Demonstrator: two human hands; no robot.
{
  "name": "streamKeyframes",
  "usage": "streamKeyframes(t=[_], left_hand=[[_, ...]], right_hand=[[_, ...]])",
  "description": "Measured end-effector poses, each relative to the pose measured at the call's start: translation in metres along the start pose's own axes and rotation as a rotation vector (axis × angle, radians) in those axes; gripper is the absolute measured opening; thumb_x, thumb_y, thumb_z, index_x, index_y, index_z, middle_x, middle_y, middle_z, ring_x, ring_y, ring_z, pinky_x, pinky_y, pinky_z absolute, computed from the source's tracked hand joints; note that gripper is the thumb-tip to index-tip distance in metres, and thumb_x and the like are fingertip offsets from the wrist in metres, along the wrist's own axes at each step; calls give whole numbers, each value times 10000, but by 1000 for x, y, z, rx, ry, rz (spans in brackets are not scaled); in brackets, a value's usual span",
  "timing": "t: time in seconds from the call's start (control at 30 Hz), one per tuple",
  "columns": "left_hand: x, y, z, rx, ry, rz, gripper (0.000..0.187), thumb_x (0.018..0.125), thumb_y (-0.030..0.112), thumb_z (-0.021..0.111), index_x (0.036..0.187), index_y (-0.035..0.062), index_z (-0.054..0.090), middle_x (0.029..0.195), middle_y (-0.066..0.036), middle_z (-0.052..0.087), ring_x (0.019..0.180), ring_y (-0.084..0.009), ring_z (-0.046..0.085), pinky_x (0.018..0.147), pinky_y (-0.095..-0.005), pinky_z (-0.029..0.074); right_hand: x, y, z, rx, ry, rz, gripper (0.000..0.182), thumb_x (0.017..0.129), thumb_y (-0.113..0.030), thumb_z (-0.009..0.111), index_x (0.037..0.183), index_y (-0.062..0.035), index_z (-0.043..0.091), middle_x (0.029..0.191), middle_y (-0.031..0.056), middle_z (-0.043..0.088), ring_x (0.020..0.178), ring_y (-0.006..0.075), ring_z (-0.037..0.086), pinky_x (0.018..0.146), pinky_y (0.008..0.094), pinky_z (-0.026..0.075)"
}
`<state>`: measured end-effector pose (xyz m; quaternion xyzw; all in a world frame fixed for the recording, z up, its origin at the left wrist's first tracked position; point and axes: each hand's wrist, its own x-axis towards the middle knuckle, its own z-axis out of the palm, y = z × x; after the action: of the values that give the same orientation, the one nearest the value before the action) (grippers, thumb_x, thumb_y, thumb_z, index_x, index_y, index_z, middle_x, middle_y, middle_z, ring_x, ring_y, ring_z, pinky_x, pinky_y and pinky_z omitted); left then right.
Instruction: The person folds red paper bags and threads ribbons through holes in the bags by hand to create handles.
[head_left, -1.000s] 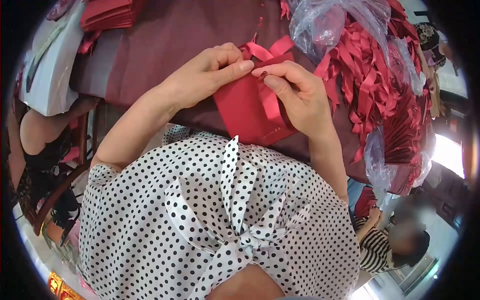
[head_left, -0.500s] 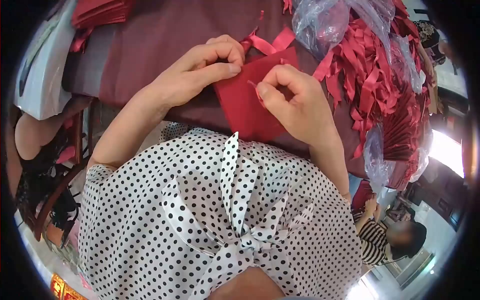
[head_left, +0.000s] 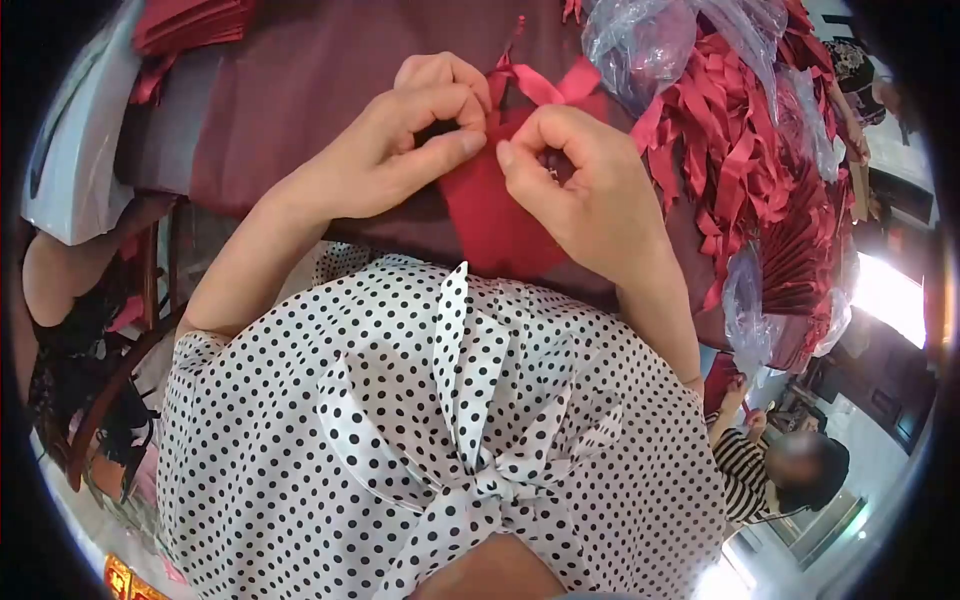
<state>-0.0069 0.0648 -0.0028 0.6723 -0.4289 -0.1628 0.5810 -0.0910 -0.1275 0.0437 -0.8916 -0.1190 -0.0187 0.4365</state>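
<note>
A flat red square piece (head_left: 500, 225), cloth or paper, hangs over the table's near edge between my hands. My left hand (head_left: 420, 135) is closed, with thumb and fingers pinching its upper left edge. Over the piece's upper right part, my right hand (head_left: 585, 180) is closed in a pinch, thumb against forefinger. What it pinches is hidden or too small to name. A shiny red ribbon (head_left: 545, 88) lies just beyond my hands, at the top of the piece.
A heap of red ribbons (head_left: 730, 150), partly under clear plastic (head_left: 640, 50), covers the table's right side. Stacked red pieces (head_left: 190, 25) lie at the far left, above a white container (head_left: 85, 150). A person in stripes (head_left: 745, 475) is at lower right, another person (head_left: 60, 290) at left.
My right hand has moved slightly left and up, its fingertips now close to my left thumb. The thin strand seen at its fingertips no longer shows.
</note>
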Motion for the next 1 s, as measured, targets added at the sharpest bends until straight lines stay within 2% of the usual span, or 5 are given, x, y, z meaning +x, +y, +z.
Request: streamKeyframes(t=[0.47,0.6,0.67,0.77,1.0], left_hand=[[-2,0,15,-10,17,142,75,900,91,525,858,29,516,1006,-71,559,1085,-231,440,903,-333,372],[-2,0,14,36,-25,129,58,903,63,513,864,22,500,962,-72,556,1127,-265,430,959,-368,339],[-4,-4,15,25,3,93,96,913,113,531,890,22,513,968,-78,533,1080,-210,445,816,-302,403],[-4,-3,14,44,-20,38,99,918,116,524,899,19,511,975,-83,532,1070,-215,451,801,-301,404],[-2,-4,17,80,-14,108,93,921,104,513,909,11,507,978,-84,533,1054,-221,459,843,-308,393]], right_hand=[[-11,-10,-1,-257,88,-179,92,780,-33,642,808,-12,557,780,128,566,668,312,588,577,382,480],[-19,-7,1,-144,123,-122,90,799,-40,657,834,-25,576,753,116,581,658,284,594,571,355,476],[-21,-4,0,-121,147,-52,91,809,-48,662,844,-26,580,744,113,590,653,270,601,570,346,476],[-22,-3,-3,36,143,139,57,857,-25,640,905,6,638,807,66,671,680,103,643,611,217,511],[-26,7,5,-66,185,-103,116,845,-41,662,953,-1,656,786,63,672,693,91,641,604,212,502]])
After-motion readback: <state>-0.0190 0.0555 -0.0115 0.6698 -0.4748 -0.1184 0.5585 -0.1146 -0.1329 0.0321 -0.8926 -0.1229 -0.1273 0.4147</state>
